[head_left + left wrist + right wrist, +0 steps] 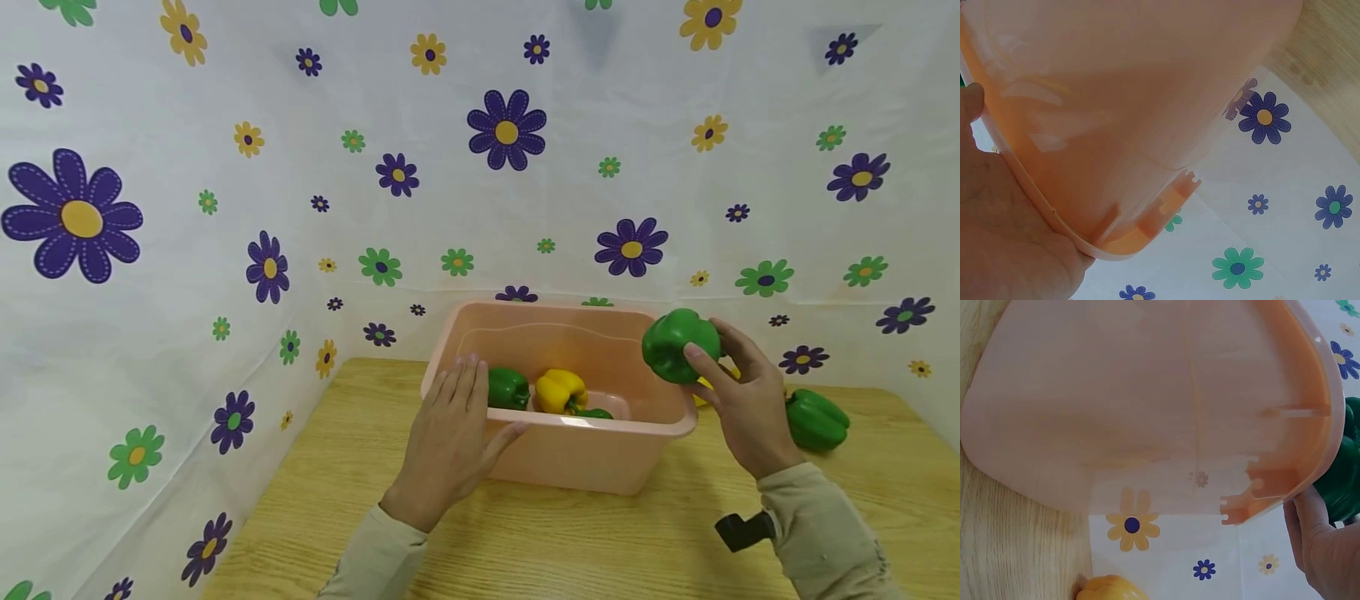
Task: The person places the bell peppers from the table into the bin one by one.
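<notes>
Left sleeve (386, 550) reached in at bottom. Left hand (450, 442) lay over the bin's (558, 458) front-left rim, fingers straight, thumb apart. Inside were a green pepper (507, 389), a yellow pepper (558, 389) and a mostly hidden third pepper (595, 413). Likely key relation: the bin's opening lay just left of and below the held pepper (675, 337), roundish, no clear long axis, pinched by the right hand (753, 404) near the right rim. Farther right, a loose green pepper (817, 419) lay on the surface (337, 467).

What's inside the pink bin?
A green pepper, a yellow pepper and part of another green one. The near wall and left hand hide some of the inside.
</notes>
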A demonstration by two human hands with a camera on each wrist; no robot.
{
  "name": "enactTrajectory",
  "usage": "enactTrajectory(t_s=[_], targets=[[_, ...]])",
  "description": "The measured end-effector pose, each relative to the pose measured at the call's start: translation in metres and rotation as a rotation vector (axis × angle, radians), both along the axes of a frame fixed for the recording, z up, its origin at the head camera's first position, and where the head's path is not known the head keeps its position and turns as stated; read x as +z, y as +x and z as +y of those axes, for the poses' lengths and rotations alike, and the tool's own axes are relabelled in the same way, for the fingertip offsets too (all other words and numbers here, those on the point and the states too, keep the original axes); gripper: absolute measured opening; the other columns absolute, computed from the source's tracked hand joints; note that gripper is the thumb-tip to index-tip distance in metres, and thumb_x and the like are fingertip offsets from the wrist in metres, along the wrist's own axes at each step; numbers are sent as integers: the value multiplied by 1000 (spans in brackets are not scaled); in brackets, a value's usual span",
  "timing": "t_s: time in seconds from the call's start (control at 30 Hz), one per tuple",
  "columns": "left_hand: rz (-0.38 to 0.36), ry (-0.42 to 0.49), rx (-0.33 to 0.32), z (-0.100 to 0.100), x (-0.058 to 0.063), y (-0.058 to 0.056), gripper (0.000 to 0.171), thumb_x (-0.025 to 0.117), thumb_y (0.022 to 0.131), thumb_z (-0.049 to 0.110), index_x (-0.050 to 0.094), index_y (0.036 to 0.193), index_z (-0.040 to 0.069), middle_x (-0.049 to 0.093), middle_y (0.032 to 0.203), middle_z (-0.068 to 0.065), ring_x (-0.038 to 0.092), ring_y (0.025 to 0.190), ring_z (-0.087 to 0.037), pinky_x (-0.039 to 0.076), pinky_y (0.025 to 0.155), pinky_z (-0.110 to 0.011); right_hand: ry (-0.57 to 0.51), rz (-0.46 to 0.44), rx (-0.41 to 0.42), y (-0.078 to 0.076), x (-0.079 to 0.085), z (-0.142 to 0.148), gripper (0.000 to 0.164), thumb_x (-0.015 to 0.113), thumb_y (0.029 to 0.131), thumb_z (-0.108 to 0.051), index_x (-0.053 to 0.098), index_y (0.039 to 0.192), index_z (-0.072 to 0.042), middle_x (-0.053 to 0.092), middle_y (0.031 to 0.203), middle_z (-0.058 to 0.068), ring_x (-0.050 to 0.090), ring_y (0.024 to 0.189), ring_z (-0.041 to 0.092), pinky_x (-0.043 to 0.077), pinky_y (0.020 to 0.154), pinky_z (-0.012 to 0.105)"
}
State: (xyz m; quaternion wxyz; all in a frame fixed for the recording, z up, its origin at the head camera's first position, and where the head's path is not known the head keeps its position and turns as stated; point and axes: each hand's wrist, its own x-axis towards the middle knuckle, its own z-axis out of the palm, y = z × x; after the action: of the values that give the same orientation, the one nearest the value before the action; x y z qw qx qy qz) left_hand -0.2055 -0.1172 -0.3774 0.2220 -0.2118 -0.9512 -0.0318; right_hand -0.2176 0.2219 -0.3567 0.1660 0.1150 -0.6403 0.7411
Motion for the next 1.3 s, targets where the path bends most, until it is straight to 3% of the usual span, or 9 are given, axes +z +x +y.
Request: enactTrajectory(t_s=[0.4,1.3], targets=[[9,-4,-5,1,0,-1,89,43,101,65,35,153,-7,32,160,-22,31,149,-36,21,123,-45,74,0,-38,-2,-1,1,60,65,100,-9,39,154,-9,47,130,4,64,110,11,58,82,25],[-9,3,-2,0,0,-1,90,42,101,65,33,154,-7,31,161,-22,29,150,-35,19,124,-45,176,1,5,1,3,1,62,63,101,-10,35,156,-10,44,128,4,62,108,10,58,83,22]])
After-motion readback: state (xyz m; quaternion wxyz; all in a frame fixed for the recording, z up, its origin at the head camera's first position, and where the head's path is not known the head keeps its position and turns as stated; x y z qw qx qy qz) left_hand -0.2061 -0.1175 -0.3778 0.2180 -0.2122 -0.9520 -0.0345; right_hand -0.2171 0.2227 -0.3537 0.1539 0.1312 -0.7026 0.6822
